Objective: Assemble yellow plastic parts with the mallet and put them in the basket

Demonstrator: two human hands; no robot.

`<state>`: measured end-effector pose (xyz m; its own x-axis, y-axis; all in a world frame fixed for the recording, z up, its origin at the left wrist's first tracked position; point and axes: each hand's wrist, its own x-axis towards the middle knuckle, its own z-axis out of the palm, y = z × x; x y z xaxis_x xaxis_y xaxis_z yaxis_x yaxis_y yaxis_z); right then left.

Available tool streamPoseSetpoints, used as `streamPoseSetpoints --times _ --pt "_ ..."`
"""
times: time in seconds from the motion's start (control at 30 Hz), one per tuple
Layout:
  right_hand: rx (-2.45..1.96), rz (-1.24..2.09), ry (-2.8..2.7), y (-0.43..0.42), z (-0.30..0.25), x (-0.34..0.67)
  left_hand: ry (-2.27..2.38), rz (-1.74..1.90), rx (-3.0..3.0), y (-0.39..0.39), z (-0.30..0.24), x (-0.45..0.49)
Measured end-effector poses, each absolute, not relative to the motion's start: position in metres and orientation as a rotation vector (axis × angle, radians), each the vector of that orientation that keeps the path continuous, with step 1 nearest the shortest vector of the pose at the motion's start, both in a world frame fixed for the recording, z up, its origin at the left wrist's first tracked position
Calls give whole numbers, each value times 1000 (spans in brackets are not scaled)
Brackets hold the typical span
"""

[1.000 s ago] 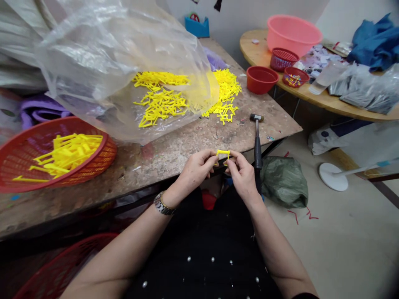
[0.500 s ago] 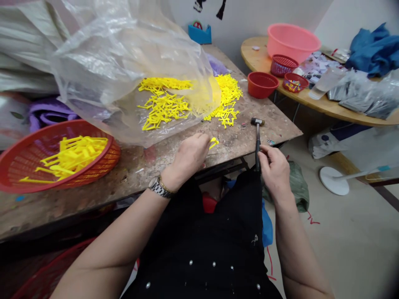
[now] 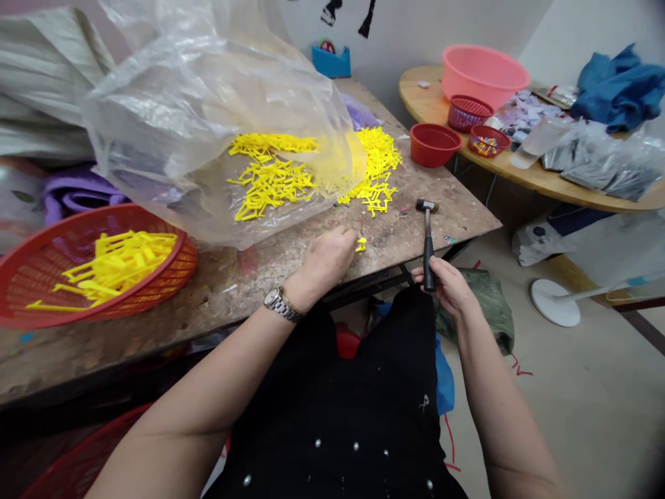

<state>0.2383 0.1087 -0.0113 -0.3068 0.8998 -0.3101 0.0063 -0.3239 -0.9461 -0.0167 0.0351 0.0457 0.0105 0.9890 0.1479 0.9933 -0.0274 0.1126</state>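
My left hand (image 3: 326, 260), a watch on its wrist, rests closed on the worn wooden table (image 3: 291, 263) and pinches a small yellow plastic piece (image 3: 360, 244) against the top. My right hand (image 3: 451, 287) is wrapped round the black handle of a small hammer (image 3: 427, 239), whose head lies on the table near the front right corner. A heap of loose yellow plastic pieces (image 3: 377, 163) lies farther back, partly under a large clear plastic bag (image 3: 218, 118).
A red basket (image 3: 98, 263) with yellow pieces stands at the left. A round wooden table (image 3: 519, 166) at the right carries a pink basin (image 3: 484, 68), red baskets and bags. A green bag (image 3: 485, 305) and a white fan base (image 3: 555, 302) lie on the floor.
Both hands held the yellow piece together in front of me. The left hand then carried it onto the table, and the right hand took hold of the hammer handle.
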Motion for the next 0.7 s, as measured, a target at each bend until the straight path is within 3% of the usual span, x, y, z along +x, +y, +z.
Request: streamPoseSetpoints --times 0.27,0.57,0.7 --pt "-1133 1718 -1093 108 -16 231 -2173 -355 -2189 36 37 -21" --pt "-999 1280 -1367 79 -12 239 -2183 -381 -2227 28 37 -23" --pt "-1161 1107 -1566 74 -10 252 -2175 -354 -2256 27 37 -22"
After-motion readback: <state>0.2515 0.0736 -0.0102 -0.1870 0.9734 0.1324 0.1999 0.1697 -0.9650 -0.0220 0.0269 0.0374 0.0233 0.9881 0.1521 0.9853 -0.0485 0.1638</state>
